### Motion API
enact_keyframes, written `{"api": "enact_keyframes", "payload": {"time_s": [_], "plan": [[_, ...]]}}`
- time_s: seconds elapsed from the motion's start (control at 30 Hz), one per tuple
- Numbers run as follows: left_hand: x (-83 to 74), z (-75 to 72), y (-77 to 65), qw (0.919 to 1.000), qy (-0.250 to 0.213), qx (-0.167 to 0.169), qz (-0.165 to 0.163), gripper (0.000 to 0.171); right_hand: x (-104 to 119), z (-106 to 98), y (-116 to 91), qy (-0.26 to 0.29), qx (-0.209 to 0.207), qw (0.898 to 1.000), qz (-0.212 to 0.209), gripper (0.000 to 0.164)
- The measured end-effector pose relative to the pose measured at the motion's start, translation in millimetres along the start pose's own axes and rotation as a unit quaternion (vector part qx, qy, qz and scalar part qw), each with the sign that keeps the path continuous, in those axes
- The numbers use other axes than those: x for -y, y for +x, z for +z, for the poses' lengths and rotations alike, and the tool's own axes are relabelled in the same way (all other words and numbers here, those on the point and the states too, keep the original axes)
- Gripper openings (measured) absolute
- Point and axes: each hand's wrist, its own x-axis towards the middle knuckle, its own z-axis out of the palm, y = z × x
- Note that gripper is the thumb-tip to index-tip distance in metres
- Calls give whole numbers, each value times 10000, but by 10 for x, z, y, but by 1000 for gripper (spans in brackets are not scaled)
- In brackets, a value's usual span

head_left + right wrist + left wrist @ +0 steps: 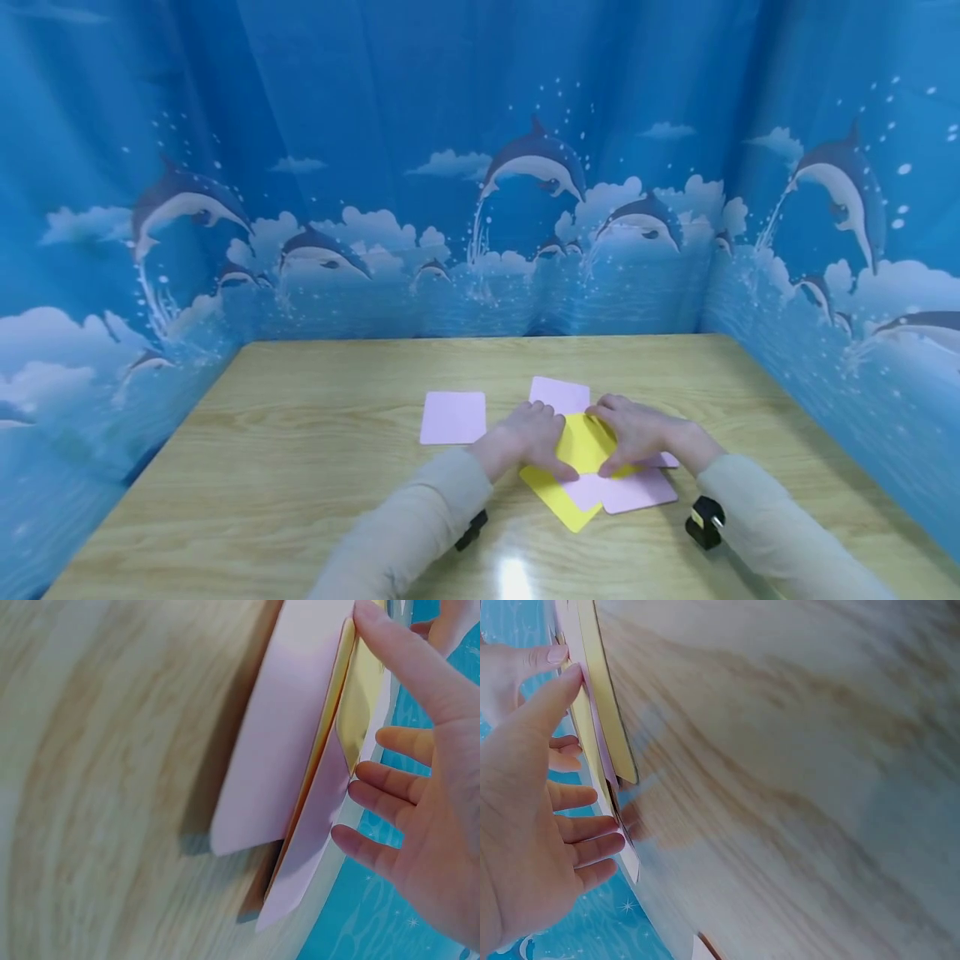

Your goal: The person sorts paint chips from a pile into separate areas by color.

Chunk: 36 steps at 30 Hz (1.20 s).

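Observation:
Square pink and yellow cards overlap in a loose pile on the table. My left hand (532, 437) rests at the left side of the upper yellow card (583, 446); my right hand (636, 429) touches its right side. In the left wrist view the left thumb and fingers are spread along the card edges. The right thumb lies on yellow in the right wrist view, its fingers loosely extended. Beneath are a lower yellow card (558, 502) and a pink card (637, 491) at the front right. Another pink card (558, 393) sticks out behind. The hands partly hide the pile.
A single pink card (453, 418) lies apart, left of the pile. The wooden table (300, 467) reaches back to a blue dolphin-print curtain (390, 167), which also hangs on both sides. A black wrist device (705, 522) sits under the right forearm.

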Motion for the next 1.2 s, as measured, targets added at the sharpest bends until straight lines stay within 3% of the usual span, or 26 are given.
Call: {"api": "enact_keyframes", "payload": {"time_s": [0.43, 0.77, 0.97, 1.2], "plan": [[-23, -10, -25, 9995, -275, 67, -104, 77, -9, 21, 7, 50, -25, 9999, -112, 91], [-12, -21, -33, 9996, -284, 17, -59, 79, -35, 44, 18, 200, 72, 9997, 99, 93], [-3, -45, -32, 9995, -304, -71, 42, 78, -39, 53, -4, 208, -68, 9998, -8, 90], [1, -47, -40, 9996, -250, 44, 88, 78, -26, 73, -32, 76, -238, 9996, -96, 85]]}}
